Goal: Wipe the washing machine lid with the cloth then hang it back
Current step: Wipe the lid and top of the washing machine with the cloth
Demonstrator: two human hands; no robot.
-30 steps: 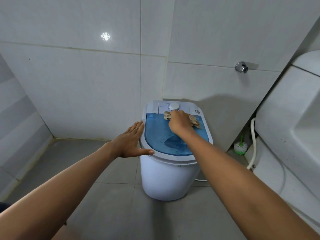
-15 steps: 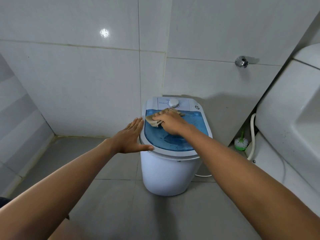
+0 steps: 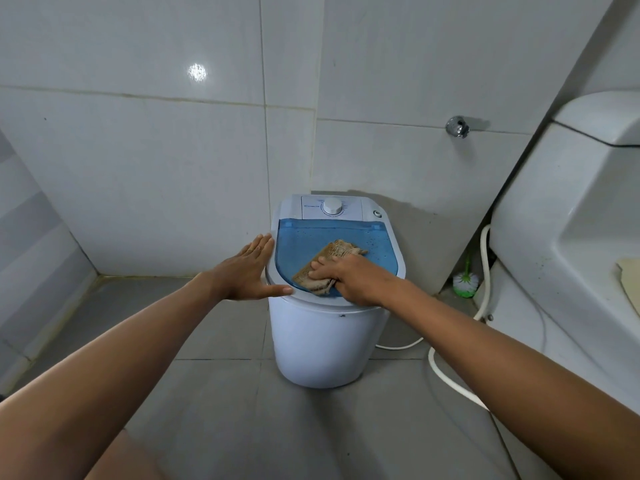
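Now the cloth (image 3: 327, 268) sits on the near-left part of the blue washing machine lid (image 3: 349, 237), pulled back from the far-left corner it covered half a second ago and away from the strip by the dial (image 3: 332, 205) where it was a second ago. Right hand (image 3: 349, 277) lies on the cloth's near end, fingers curled down and pinching the tan fabric against the lid; the far end of the cloth fans out free toward the lid's centre. Left hand (image 3: 247, 271) has barely shifted: flat, fingers straight and spread, gripping nothing, palm against the machine's left rim, thumb along the near-left edge.

Edges: cloth's near fold reaches the lid's curved front edge. Far half and right side of the lid are bare blue, some droplets at the right. Left of the machine, open grey floor up to the wall. Right of it, tighter: a toilet brush (image 3: 465, 280) in the corner, a white hose (image 3: 485, 271) down the wall, then a white fixture (image 3: 554, 237) close by. A tap (image 3: 457, 126) sits on the wall above, to the right.

Count: one machine, one lid, one cloth, one dial, two hands.
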